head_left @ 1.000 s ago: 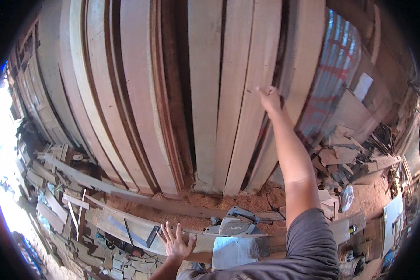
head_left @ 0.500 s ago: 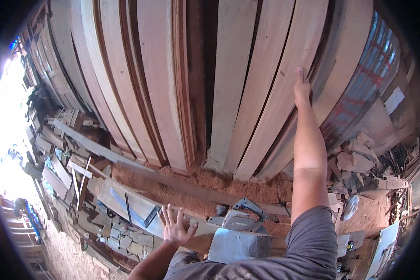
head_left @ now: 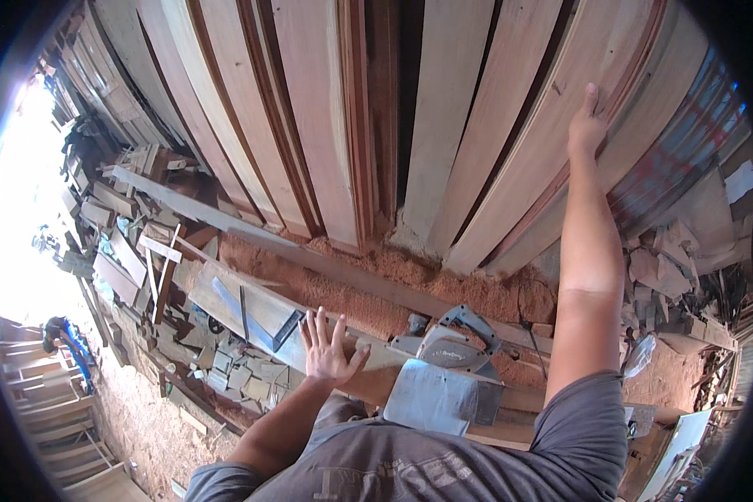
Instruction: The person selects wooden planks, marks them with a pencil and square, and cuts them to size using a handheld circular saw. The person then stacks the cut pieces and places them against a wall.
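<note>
My right hand [head_left: 588, 130] reaches far forward and grips the right edge of a tall wooden plank [head_left: 552, 117]. Its thumb points up along the plank's face, and the other fingers are hidden. The plank leans among several others, with a dark gap between it and the pale plank [head_left: 494, 125] on its left. My left hand [head_left: 330, 350] is open with fingers spread, low over a long board [head_left: 368, 372] beside a flat tool with a blue-grey plate [head_left: 286, 329]. I cannot tell whether it touches the board.
A grey handheld power tool [head_left: 453, 345] with a loop handle sits in front of me, behind a grey metal sheet [head_left: 422, 397]. Reddish sawdust [head_left: 326, 289] covers the ground by the planks' feet. Wood offcuts [head_left: 117, 259] are heaped at left, with more scraps [head_left: 673, 259] at right.
The gripped plank has shifted right at its upper part, widening the gap to its left neighbour. My right hand has moved right with it. The view has shifted; my left hand stays open.
</note>
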`<state>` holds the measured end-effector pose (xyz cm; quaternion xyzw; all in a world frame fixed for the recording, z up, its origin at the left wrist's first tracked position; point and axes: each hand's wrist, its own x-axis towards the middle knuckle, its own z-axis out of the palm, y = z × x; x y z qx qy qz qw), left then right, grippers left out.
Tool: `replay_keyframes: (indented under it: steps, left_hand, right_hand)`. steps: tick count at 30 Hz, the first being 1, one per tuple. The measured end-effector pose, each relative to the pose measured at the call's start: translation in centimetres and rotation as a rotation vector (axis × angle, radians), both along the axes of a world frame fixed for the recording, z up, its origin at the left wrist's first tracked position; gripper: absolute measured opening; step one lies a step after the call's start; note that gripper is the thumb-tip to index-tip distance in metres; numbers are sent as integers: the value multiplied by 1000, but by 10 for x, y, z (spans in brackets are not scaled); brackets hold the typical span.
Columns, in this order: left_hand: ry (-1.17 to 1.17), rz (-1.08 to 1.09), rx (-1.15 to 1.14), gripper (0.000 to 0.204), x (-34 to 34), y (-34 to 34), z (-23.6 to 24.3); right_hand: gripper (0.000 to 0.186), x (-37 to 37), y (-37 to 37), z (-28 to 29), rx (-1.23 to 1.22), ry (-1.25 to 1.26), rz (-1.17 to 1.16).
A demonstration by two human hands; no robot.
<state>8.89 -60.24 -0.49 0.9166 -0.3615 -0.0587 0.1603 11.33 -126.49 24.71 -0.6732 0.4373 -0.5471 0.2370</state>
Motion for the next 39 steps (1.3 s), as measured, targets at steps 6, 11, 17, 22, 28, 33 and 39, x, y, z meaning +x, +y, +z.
replay_keyframes:
  steps: [6,11,17,22,28,33,39]
  left_hand:
    - [-16,-15,-6,93,-2,-5,4]
    - [-3,1,19,94,-4,-5,5]
    - [-4,1,35,95,-2,-1,2]
    - [22,7,14,93,-4,-2,12]
    - [68,21,8,92,-7,-5,15]
    - [44,10,-38,92,-6,1,13]
    - [36,-6,-74,92,-3,-2,9]
  right_hand:
    - [99,-11,-2,-3,-112,-74,-4]
    - [91,-17,3,0,-54,99,-129]
    - [93,-3,-8,-14,-217,-10,-95]
    - [93,3,-15,-15,-215,2,-94]
    - [99,11,-16,-9,-55,1,-39]
    - [102,16,-7,3,71,91,-1]
    - [103,24,-45,-7,51,3,-54]
